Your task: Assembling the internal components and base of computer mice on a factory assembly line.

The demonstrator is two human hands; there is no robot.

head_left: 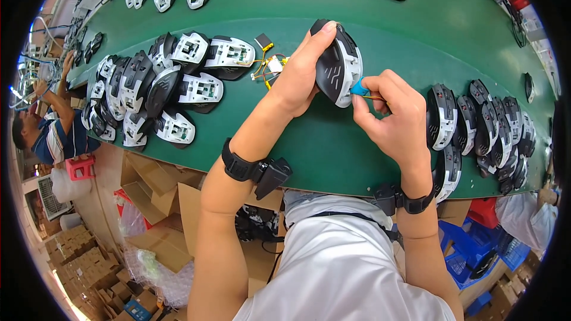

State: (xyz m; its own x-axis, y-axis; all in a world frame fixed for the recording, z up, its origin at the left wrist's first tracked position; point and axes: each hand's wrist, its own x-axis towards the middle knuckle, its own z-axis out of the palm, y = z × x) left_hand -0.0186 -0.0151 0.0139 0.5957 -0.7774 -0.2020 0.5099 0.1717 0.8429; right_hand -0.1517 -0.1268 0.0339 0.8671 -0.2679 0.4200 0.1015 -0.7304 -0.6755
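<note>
Gripped in my left hand is a black and silver computer mouse, tilted on end above the table. The fingers wrap behind it and the thumb lies along its upper edge. My right hand is at its lower right side, with thumb and index finger pinched together. Thin coloured wires run out between those fingers. A small blue piece covers or sits at the index fingertip, against the mouse; I cannot tell which. Left of my left hand lie small batteries with thin wires.
Piled mice lie on the green table at left, with more mice at right. Several stand along the far side. Cardboard boxes and a blue plastic crate are below the near edge. Another person is at far left.
</note>
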